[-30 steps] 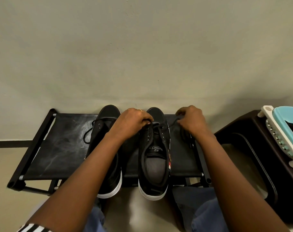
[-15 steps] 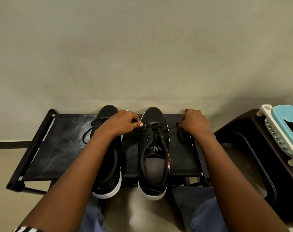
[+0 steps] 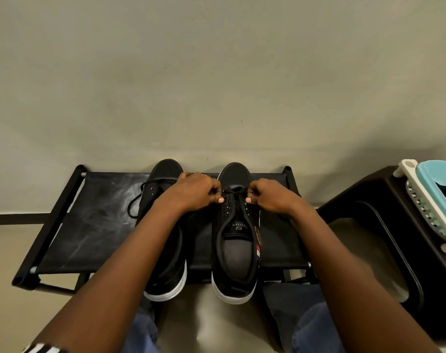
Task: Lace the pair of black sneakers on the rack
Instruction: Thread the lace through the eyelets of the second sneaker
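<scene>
- On black fabric rack [image 3: 94, 225] by the wall: 2 black sneakers w/ white soles, side by side, toes to the wall, heels hanging over the front edge.
- Right sneaker [image 3: 236, 253]: tongue label visible, grey insole, eyelets near the toe have black lace [image 3: 233, 191] crossing betw. the hands.
- Left hand [image 3: 195, 193]: fingers curled, pinching the lace end at the shoe's left eyelet row; thumb tip shows next to the eyelets. Forearm lies across the left sneaker [image 3: 166, 250].
- Right hand [image 3: 270, 198]: fingers curled, pinching the other lace end at the right eyelet row.
- Left sneaker: partly hidden under the arm; its lace [image 3: 135, 207] hangs loose in a loop onto the rack fabric.
- Dark brown plastic stool [image 3: 385, 225] just right of the rack; on it a teal and cream basket [image 3: 431, 200], cut off by the frame edge.
- Blue jeans [image 3: 316, 327] at the bottom, striped sleeve [image 3: 42, 349] at lower left.
</scene>
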